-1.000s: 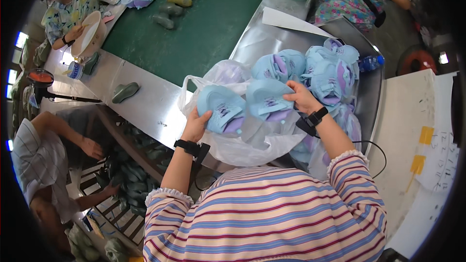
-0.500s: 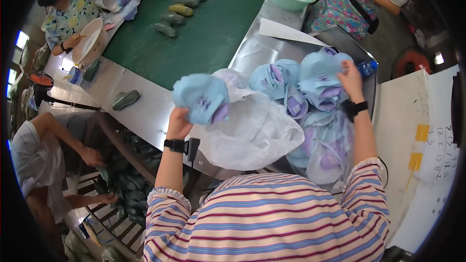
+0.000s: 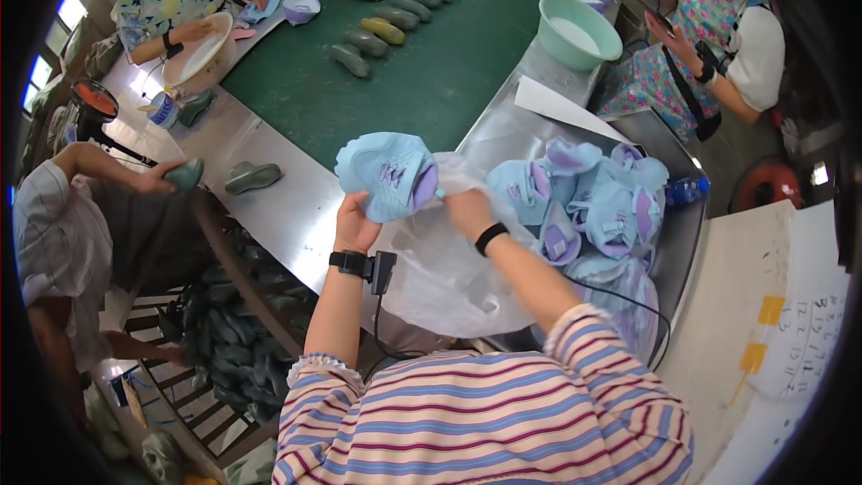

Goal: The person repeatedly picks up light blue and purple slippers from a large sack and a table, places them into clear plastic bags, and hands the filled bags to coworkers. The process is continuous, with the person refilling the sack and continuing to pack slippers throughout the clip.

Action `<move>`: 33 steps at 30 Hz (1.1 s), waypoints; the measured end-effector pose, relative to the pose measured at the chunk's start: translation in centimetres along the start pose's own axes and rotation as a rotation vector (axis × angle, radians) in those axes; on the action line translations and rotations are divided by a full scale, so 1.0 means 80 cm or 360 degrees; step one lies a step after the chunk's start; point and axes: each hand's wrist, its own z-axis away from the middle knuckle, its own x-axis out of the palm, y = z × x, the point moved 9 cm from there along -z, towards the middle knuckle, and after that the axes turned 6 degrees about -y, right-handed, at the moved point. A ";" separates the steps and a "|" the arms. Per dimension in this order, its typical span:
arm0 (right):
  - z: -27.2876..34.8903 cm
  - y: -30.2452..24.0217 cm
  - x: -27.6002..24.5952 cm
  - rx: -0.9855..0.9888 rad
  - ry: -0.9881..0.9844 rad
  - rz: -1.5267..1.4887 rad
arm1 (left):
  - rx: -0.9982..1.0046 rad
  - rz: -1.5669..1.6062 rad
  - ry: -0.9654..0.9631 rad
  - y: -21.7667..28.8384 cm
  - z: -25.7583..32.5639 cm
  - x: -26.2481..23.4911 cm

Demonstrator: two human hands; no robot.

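My left hand [image 3: 357,224] is closed on the edge of a light-blue shoe upper [image 3: 386,178] with a purple lining, held up over the table. My right hand [image 3: 469,214] is at the upper's heel end, fingers pinched on what looks like its small heel tab. Below both hands lies a crumpled white plastic bag [image 3: 453,283]. To the right, several more blue and purple shoe uppers [image 3: 620,207] are heaped in a metal tray [image 3: 687,256]. Part of that heap is hidden behind my right forearm.
A green conveyor belt [image 3: 296,81] carries a row of dark shoe lasts [image 3: 350,60]. A pale green basin [image 3: 579,31] stands beyond the tray. One last [image 3: 253,178] sits on the metal edge. Co-workers are at left and far right; a crate of lasts [image 3: 238,341] is lower left.
My right hand has left the heap and come across to the heel of the upper in my left hand. At left, a co-worker's hand has lifted a shoe last.
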 end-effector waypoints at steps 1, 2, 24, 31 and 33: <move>0.002 0.006 -0.019 0.0033 -0.0065 -0.0243 | 0.0046 -0.0080 0.0107 0.010 0.004 -0.026; 0.008 0.021 -0.038 0.0090 -0.0127 -0.0480 | 0.0036 -0.0048 0.0104 0.012 0.006 -0.032; 0.148 0.050 -0.117 -0.0133 0.0247 -0.1820 | -0.0148 -0.1710 -0.0225 -0.083 0.037 0.111; 0.184 0.009 -0.055 0.0143 -0.0316 -0.2487 | -0.0653 -0.1515 -0.0312 -0.108 0.075 0.118; 0.199 0.016 -0.023 0.0263 -0.0155 -0.2963 | -0.0586 -0.1333 -0.0148 -0.101 0.079 0.115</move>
